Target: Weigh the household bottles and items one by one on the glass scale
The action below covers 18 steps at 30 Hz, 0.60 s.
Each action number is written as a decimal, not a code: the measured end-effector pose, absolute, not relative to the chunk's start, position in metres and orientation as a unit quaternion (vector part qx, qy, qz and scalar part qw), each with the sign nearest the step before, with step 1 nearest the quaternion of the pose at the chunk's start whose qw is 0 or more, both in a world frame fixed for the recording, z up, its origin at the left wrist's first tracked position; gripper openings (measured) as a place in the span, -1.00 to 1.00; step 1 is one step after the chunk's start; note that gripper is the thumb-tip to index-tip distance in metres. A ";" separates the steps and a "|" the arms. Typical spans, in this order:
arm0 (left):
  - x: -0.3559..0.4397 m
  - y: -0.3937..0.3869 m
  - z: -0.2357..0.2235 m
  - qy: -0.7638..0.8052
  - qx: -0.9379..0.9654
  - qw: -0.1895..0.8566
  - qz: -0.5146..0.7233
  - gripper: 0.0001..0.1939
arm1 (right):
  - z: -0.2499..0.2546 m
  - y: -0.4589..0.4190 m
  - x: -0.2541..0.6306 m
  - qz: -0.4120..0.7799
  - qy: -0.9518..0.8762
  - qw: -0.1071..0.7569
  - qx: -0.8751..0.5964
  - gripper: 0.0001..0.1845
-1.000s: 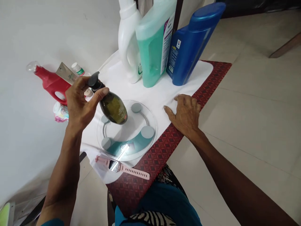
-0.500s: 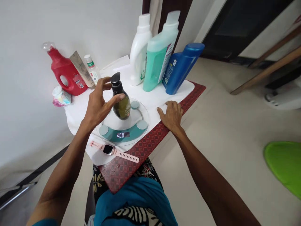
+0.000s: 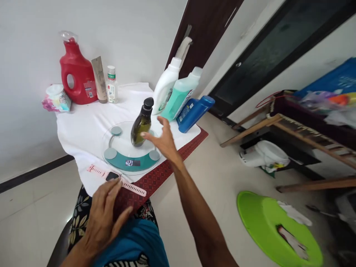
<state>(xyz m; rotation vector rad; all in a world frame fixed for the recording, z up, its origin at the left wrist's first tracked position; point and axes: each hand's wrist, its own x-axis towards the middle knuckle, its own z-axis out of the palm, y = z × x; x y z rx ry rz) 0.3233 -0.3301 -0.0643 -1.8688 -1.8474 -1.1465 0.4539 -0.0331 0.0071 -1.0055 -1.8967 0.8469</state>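
Dark pump bottle (image 3: 141, 127) on glass scale (image 3: 130, 148) (lit), right hand (image 3: 164, 142) beside.

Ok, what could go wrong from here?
The right hand is open close beside the pump bottle, so a careless nudge might tip it off the glass scale. The left hand is right at the smartwatch, near the table's edge, and might drag it off.
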 end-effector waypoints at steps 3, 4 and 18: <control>0.340 -0.347 -0.087 -0.643 -0.653 0.150 -0.371 -0.16 | 0.012 -0.054 0.409 0.362 -0.723 0.440 -0.389 0.14; 0.341 -0.352 -0.096 -0.653 -0.644 0.153 -0.367 -0.16 | 0.011 -0.058 0.400 0.370 -0.711 0.445 -0.399 0.11; 0.343 -0.365 -0.161 -0.676 -0.574 0.137 -0.442 0.04 | 0.016 -0.024 0.438 0.270 -0.626 0.564 -0.466 -0.16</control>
